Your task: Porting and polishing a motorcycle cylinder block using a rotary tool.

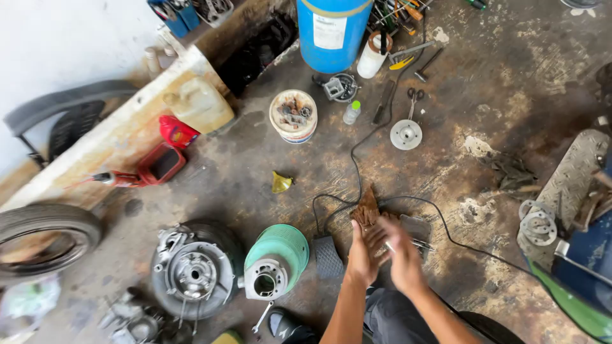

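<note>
1. Rag (367, 209), brown and crumpled, sits on the oily floor (497, 83) just beyond the fingertips of both hands, its long axis running away from the person.
2. Left hand (362, 253) reaches up toward it with fingers loosely extended, touching or nearly touching its lower edge; it is the nearer hand.
3. Right hand (401, 251) is motion-blurred, so whether it grips anything cannot be told.
4. Green motor housing (276, 261) lies to the left, well apart, beside a black cable (357, 150).

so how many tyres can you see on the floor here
2. One tyre lies at the left edge. A second tyre sits under the metal hub, left of the green housing. More may be out of view.
</note>
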